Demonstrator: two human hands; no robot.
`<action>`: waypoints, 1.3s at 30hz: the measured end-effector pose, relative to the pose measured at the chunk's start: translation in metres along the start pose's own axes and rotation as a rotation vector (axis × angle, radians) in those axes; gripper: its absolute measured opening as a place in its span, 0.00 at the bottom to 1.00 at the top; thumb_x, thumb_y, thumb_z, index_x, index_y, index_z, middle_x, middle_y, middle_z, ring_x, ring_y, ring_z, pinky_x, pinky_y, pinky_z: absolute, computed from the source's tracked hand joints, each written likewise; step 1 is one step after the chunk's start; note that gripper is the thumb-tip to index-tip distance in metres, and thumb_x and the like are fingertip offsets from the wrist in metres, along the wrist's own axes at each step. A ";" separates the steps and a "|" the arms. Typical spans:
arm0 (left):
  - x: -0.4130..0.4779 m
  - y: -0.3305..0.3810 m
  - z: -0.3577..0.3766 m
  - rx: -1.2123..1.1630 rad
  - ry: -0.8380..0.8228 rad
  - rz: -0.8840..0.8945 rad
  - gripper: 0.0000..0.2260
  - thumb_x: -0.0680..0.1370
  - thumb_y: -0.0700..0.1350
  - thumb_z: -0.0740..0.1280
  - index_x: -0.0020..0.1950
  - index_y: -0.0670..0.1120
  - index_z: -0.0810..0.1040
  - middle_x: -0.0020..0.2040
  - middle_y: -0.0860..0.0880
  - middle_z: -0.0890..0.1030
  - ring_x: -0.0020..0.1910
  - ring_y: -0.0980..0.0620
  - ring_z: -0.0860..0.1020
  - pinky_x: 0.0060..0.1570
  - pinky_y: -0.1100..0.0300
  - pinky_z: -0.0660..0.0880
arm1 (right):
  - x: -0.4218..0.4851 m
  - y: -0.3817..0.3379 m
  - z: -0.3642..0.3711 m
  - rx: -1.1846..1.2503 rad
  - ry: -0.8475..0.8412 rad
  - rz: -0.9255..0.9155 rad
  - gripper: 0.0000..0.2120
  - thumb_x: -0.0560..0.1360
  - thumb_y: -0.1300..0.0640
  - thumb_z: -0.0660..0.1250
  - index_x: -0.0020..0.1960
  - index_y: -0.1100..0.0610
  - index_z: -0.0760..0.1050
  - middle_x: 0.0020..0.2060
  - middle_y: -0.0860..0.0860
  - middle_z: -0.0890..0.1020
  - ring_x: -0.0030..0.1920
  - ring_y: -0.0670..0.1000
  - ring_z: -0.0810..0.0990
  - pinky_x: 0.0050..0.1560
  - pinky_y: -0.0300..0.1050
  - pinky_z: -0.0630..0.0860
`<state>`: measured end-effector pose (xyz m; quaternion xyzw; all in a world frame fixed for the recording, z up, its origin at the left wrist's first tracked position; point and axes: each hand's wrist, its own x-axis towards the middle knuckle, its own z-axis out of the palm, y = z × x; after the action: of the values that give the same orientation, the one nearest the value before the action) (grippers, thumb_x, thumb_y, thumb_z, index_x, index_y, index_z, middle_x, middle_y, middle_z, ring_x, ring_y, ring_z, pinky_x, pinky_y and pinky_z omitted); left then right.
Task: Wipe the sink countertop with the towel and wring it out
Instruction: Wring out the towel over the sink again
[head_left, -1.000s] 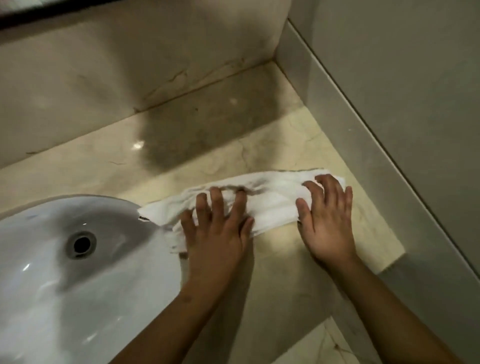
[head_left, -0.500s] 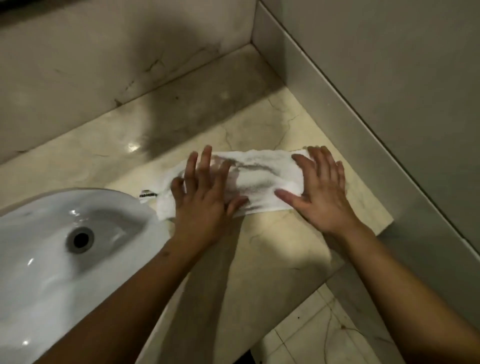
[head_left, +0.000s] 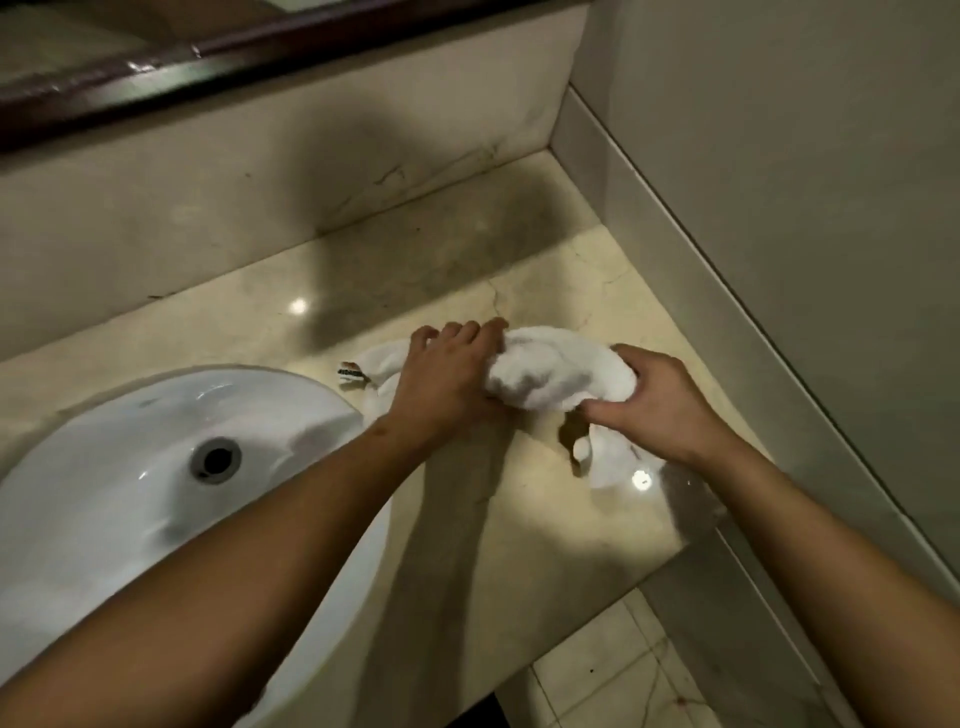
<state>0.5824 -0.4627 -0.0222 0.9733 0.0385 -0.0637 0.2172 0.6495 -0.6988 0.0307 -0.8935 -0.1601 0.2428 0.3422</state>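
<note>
The fingers (head_left: 457, 332) of my left hand (head_left: 447, 382) are curled over the top of a white towel (head_left: 556, 371), gripping one end of it. My right hand (head_left: 662, 408) is wrapped round the other end with the thumb underneath. Both hands are closed on the cloth, and neither lies flat.

The towel is gathered into a thick roll between my hands, over the beige stone table (head_left: 519, 530), just right of the sink (head_left: 130, 410). A loose tail trails down to the table below my right hand. A small label (head_left: 350, 373) sticks out at the left end, close to the sink rim. I cannot tell whether the roll itself rests on the stone or is slightly lifted.

I judge that the wiping here is done or paused, because the cloth is bunched, not spread. The wringing looks about to start. I see no clear twist and no water coming out. The towel is over the table, not over the basin, so wrung water would land on the wiped stone.

For room to move, the side wall (head_left: 779, 218) closes off the right and the backsplash (head_left: 218, 208) closes off the rear. The table's front edge lies under my right forearm, with floor tiles (head_left: 597, 670) below it. The open way is left, over the basin.
</note>
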 end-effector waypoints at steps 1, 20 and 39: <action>-0.002 0.000 -0.008 -0.066 0.041 -0.028 0.31 0.70 0.62 0.76 0.68 0.51 0.73 0.60 0.49 0.81 0.60 0.44 0.78 0.65 0.48 0.66 | 0.000 -0.019 -0.003 0.045 0.004 -0.024 0.14 0.68 0.57 0.80 0.51 0.48 0.82 0.42 0.43 0.86 0.43 0.41 0.83 0.43 0.36 0.79; -0.255 -0.043 -0.241 -1.472 0.485 -0.623 0.28 0.74 0.29 0.68 0.72 0.44 0.70 0.58 0.37 0.81 0.48 0.44 0.85 0.43 0.52 0.82 | -0.111 -0.309 0.122 0.611 -0.814 -0.158 0.33 0.68 0.62 0.80 0.70 0.57 0.74 0.60 0.56 0.86 0.61 0.56 0.85 0.62 0.53 0.82; -0.390 -0.112 -0.259 -1.845 0.402 -0.291 0.42 0.69 0.62 0.78 0.79 0.55 0.64 0.78 0.45 0.71 0.72 0.41 0.76 0.69 0.43 0.76 | -0.225 -0.373 0.195 1.052 -1.100 0.273 0.17 0.66 0.63 0.76 0.53 0.66 0.78 0.41 0.59 0.84 0.43 0.59 0.86 0.56 0.56 0.82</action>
<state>0.2131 -0.2693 0.2186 0.3969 0.2308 0.1340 0.8782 0.3118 -0.4304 0.2346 -0.3759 -0.0588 0.7359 0.5600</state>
